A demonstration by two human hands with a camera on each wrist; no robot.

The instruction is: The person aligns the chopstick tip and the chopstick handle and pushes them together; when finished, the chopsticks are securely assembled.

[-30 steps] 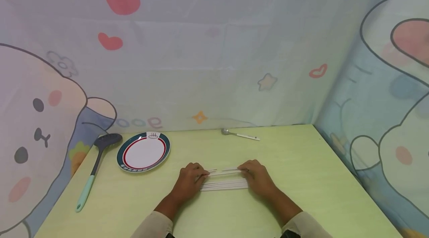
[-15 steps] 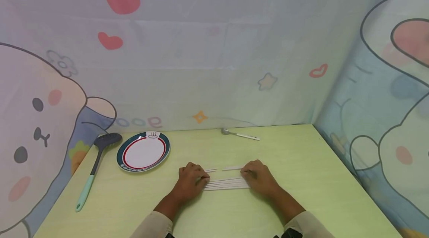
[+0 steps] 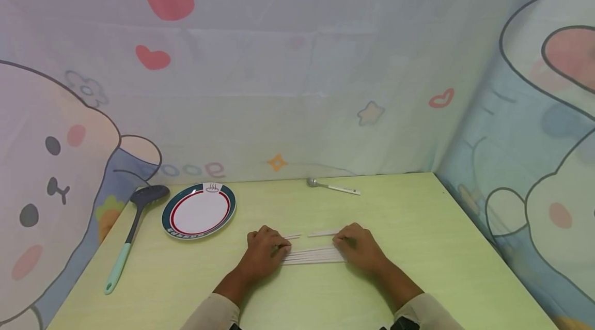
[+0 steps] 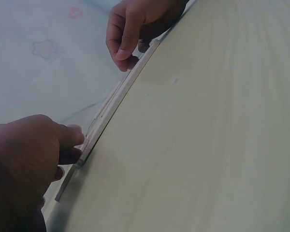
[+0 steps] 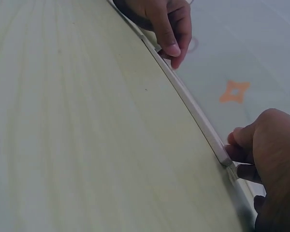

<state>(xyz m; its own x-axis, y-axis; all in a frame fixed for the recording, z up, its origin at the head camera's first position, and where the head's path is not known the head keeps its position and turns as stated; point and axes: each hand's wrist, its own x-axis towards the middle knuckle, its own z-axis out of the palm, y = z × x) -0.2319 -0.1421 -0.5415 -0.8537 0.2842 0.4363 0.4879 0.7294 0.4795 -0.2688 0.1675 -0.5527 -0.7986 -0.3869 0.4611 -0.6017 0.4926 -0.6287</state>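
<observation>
Several thin white sticks (image 3: 313,256) lie side by side in a flat row on the table, crosswise before the person. The left hand (image 3: 265,253) pinches the far stick of the row near its left end, thumb and fingers curled. At the other end the right hand (image 3: 361,247) holds it in the same way, fingertips at the row's right edge. Behind the row, one white stick piece (image 3: 293,237) shows beyond the left fingers and another white stick (image 3: 322,233) beyond the right fingers; the hands cover their outer parts. In the left wrist view the row (image 4: 118,99) appears edge-on between both hands.
A white plate with a dark blue rim (image 3: 228,216) stands at the back left. Left of it lies a black ladle-like utensil with a mint handle (image 3: 118,268). A small spoon (image 3: 341,189) lies by the back edge. Printed cloth (image 3: 297,87) hangs behind the table.
A stick that both hands held apart behind the row has come down against it, towards the person. The right hand has shifted slightly right; over the last half second both hands stay almost still.
</observation>
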